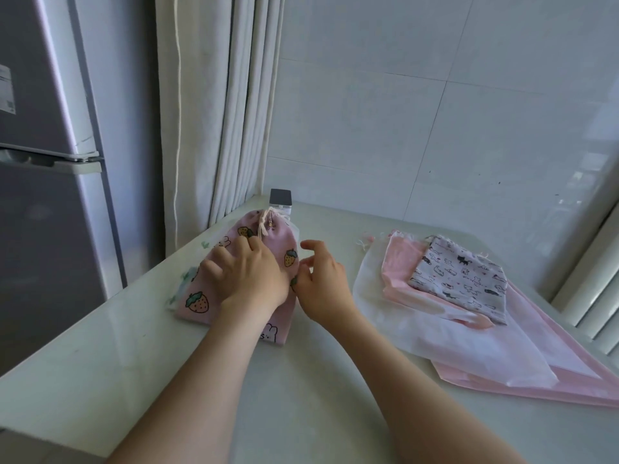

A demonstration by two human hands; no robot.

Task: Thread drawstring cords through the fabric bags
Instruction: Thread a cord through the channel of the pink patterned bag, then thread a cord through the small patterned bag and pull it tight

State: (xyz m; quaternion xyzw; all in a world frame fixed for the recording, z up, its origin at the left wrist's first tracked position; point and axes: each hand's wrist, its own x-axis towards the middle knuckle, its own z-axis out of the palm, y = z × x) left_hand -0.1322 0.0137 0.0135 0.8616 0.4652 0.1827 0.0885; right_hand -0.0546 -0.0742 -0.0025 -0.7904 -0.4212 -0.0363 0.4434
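Pressing the left hand [246,276] flat, fingers spread and fairly straight, onto the pink strawberry-print bag [197,301], lying at the left of the worktop [301,380] close to the curtain [231,112]. Holding the right hand [323,284] just at that bag's right edge, fingers loosely curled and apart, clasping nothing; touching the hem or merely beside it, not telling from here. Noting a cream drawstring cord [264,226] already sitting in the gathered mouth at the far end, just beside a small dark-lidded box [280,200]. Noting also a cat-print bag [462,276] resting on a stack of pink and white bags [469,346] well apart on the right, probably waiting for cords. Judging the strawberry cloth light, soft and limp, sagging wherever lifted and likely sliding on the glossy worktop, hence pinning with a flat palm while working. Judging the cord thin, floppy and fraying at the tips, so needing a fingertip pinch near its end. Favouring a hold at the mouth channel, thumb and forefinger on the hem beside the cord, not on the slack middle of the bag.
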